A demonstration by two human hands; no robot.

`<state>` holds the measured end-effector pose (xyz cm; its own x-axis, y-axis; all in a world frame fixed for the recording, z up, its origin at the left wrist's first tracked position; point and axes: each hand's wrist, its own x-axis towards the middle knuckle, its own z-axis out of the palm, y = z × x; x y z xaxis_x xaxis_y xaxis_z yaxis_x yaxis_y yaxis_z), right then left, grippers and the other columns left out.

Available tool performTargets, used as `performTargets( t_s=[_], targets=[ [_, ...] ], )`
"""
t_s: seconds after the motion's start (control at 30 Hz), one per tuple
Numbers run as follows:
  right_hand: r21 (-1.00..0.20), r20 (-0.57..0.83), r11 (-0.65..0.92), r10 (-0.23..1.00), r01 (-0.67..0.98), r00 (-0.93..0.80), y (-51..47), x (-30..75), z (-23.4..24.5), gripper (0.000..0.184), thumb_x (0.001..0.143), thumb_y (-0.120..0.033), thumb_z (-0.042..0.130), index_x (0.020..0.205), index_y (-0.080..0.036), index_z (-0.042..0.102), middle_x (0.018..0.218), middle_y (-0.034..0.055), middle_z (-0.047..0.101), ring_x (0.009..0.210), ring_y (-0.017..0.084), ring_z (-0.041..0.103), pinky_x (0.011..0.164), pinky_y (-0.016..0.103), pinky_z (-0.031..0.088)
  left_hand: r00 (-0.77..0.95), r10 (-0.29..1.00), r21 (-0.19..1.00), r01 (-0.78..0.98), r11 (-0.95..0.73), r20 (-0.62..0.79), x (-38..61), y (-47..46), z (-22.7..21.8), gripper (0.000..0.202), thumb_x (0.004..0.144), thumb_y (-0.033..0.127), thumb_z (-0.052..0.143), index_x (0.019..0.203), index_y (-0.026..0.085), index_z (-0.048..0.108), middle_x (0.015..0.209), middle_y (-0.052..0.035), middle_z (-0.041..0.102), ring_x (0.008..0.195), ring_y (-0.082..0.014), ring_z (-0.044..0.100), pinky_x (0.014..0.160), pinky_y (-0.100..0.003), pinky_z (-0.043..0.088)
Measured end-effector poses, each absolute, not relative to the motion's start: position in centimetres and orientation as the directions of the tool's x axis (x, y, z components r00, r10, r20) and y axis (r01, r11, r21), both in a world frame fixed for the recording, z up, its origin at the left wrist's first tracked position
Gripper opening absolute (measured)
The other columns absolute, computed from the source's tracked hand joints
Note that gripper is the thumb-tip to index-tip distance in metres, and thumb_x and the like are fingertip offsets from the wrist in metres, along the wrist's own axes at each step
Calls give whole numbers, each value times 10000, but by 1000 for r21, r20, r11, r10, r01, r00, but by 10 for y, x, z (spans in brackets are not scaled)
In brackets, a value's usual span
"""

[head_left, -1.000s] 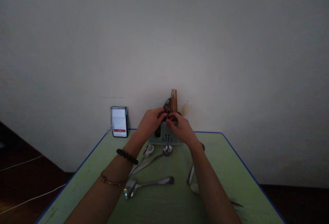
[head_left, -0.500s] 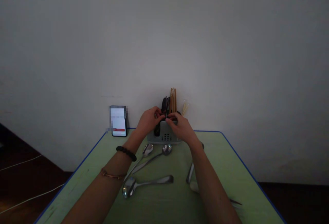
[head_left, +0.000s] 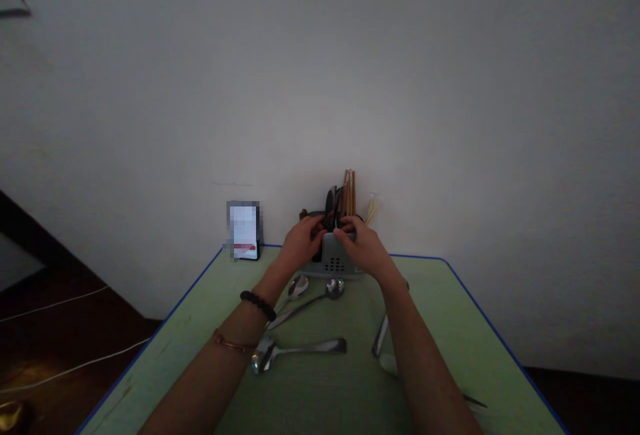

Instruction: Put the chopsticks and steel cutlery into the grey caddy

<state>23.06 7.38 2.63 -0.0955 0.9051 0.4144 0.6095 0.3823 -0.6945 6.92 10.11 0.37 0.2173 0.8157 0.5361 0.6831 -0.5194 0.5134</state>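
Note:
At the far end of the table stands a grey cutlery holder point(head_left: 340, 244) with a perforated front. Dark-handled utensils point(head_left: 330, 205) and wooden chopsticks point(head_left: 350, 194) rise from it. My left hand point(head_left: 301, 243) is at the holder's left side, fingers curled by its rim; whatever they grip is hidden. Over the right front rim, my right hand point(head_left: 364, 246) has thumb and fingers closed around a thin, pale piece too small to name. Two spoons, one of them a round-bowled spoon point(head_left: 335, 288), lie before the holder. Nearer me is a larger spoon point(head_left: 310, 348), its bowl to the left.
A phone point(head_left: 244, 232) leans upright against the wall at the back left. Partly under my right forearm lie a metal handle point(head_left: 380, 336) and a pale-ended utensil point(head_left: 389, 364). Cotton-swab-like sticks point(head_left: 372, 210) stand right of the holder. The green table point(head_left: 200, 328) has a blue edge.
The whole view has shifted, so things appear farther right. My left hand has drawn slightly left, away from my right hand, which keeps its place at the holder's rim.

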Motion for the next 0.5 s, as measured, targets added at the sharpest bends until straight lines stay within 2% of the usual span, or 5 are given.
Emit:
performTargets(
  t_s=[0.13,0.3,0.4,0.5],
  targets=[
    [-700,381,359,919,617,-102,73,230,28,279,826,-297,553,1059,-145,578,917,104,685,867,199,649,792,345,488,194,796,508,677,-532,574,66,96,1,320,841,168,514,1153,139,581,985,-76,665,891,-185,605,864,-346,482],
    [-696,388,391,910,601,-143,74,232,28,236,822,-288,550,1013,-161,604,903,80,680,860,184,640,799,340,487,178,750,433,722,-539,637,59,75,-7,287,848,208,519,1128,172,576,1140,-95,597,1099,-236,508,985,-428,404],
    [-657,429,407,894,635,-129,76,231,26,228,813,-296,553,988,-166,622,929,88,668,881,197,624,832,370,477,136,754,477,699,-533,643,52,63,-8,339,839,207,525,1176,165,529,1198,-112,525,1152,-227,471,1016,-417,389],
    [-565,499,436,857,701,-131,74,228,27,248,809,-309,556,989,-160,639,1003,112,640,975,227,581,916,419,432,183,802,530,665,-527,569,44,56,-5,378,836,205,522,1209,149,496,1203,-125,498,1138,-222,487,1015,-415,401]
  ],
)
